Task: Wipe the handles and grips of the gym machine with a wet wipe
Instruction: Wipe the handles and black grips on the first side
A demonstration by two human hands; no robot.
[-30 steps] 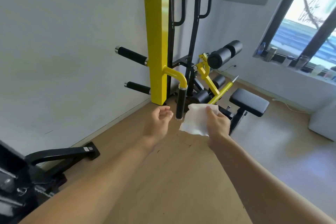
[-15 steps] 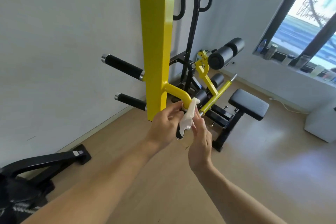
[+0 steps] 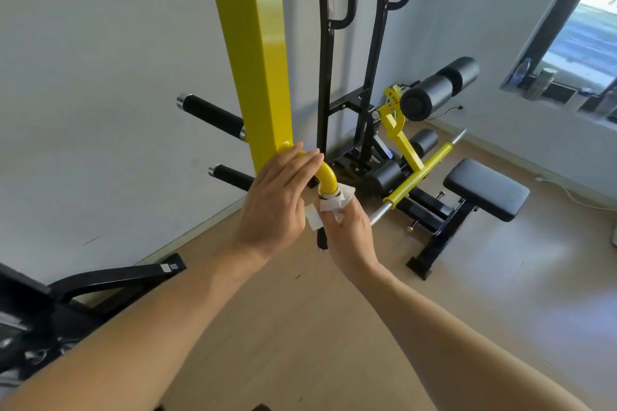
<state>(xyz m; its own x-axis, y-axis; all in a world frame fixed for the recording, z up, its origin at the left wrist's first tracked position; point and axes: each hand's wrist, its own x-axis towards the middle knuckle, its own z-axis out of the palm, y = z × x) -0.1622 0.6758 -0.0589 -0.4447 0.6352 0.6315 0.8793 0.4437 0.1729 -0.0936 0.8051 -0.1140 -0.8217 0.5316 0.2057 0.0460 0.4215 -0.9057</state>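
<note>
change: both hands are closer to the grip than half a second ago; the wipe now wraps its top.
left hand (image 3: 277, 200): fingers straight, resting on the yellow bend (image 3: 325, 177).
right hand (image 3: 349, 227): curled round the wipe (image 3: 332, 205) and grip (image 3: 321, 238).
hidden: most of the grip; only its lower end shows.
</note>
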